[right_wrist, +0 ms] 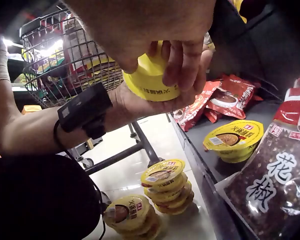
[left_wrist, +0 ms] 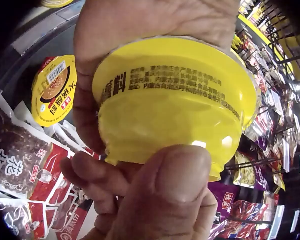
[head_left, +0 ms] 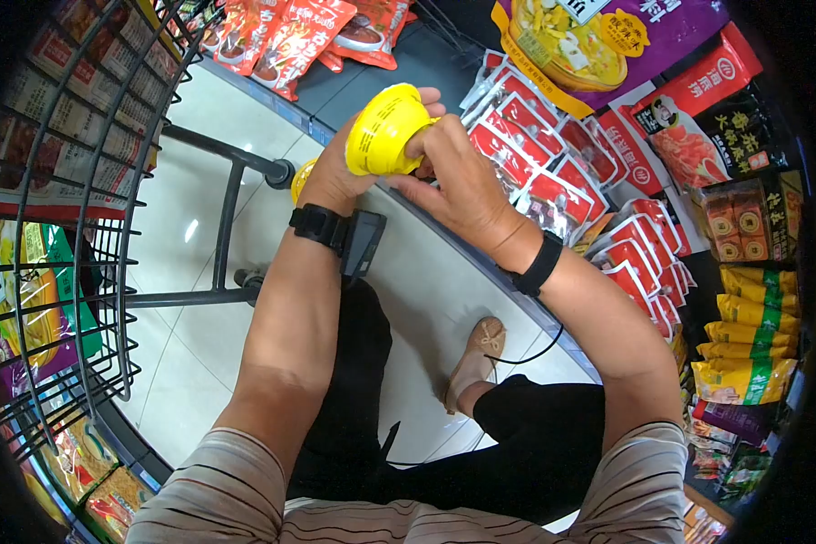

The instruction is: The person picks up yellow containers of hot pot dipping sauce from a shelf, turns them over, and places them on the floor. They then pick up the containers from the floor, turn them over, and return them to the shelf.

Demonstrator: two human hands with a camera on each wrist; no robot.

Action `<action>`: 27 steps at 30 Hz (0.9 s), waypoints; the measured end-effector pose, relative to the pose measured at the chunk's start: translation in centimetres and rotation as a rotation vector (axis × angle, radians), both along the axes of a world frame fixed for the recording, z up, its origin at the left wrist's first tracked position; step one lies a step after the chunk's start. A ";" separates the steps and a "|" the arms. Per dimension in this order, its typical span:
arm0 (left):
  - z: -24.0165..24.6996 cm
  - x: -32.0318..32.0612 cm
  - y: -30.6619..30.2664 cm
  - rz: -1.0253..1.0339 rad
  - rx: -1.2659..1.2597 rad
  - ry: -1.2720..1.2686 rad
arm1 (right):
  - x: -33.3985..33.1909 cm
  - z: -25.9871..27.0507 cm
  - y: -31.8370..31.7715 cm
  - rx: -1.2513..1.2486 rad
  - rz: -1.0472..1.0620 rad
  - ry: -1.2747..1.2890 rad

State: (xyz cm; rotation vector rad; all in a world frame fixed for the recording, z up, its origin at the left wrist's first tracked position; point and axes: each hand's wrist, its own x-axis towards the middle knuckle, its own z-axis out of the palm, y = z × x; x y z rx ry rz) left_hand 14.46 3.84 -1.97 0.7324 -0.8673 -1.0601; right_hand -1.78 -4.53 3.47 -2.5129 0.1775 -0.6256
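A yellow plastic cup (head_left: pixel 385 134) with printed dark text lies on its lid side in the palm of the left hand (head_left: pixel 340 168). The right hand (head_left: pixel 462 177) pinches the cup's narrow base with thumb and fingers. In the left wrist view the cup (left_wrist: pixel 172 95) fills the middle, its wide rim toward the left palm (left_wrist: pixel 155 25) and the right thumb (left_wrist: pixel 170 185) on its base. The right wrist view has the cup (right_wrist: pixel 150 80) between the right hand (right_wrist: pixel 160 35) above and the left hand (right_wrist: pixel 135 102) beneath.
One yellow cup (right_wrist: pixel 235 140) stands on the shelf beside red-and-white packets (head_left: pixel 517 136) and red bags (head_left: pixel 286 41). Stacks of yellow cups (right_wrist: pixel 165 185) (right_wrist: pixel 130 215) are low down by the shelf's edge. A wire cart (head_left: pixel 91 163) is at the left.
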 end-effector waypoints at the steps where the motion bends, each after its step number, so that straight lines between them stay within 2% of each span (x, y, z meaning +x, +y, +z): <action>1: 0.0 0.0 0.0 -0.002 -0.021 -0.013 | 0.0 -0.1 0.0 -0.008 0.000 -0.007; 6: 0.4 -0.3 0.4 0.000 -0.086 -0.067 | 0.0 -0.1 0.0 -0.044 0.009 -0.018; 9: 0.6 -0.3 0.3 0.004 -0.030 -0.040 | 0.2 -0.4 -0.2 -0.080 0.019 -0.040; 11: 0.6 -0.3 0.2 -0.023 0.000 0.084 | 0.1 -0.3 -0.1 -0.082 0.014 -0.034; 16: 0.1 -0.1 0.1 -0.073 -0.034 0.173 | 0.2 -0.1 0.0 -0.091 0.031 -0.069; 18: -0.2 0.3 -0.3 -0.131 0.010 0.360 | 0.2 -0.1 0.0 -0.102 0.032 -0.076; 27: -0.6 0.1 -0.3 -0.092 -0.032 0.307 | 0.2 0.2 -0.1 -0.130 0.030 -0.037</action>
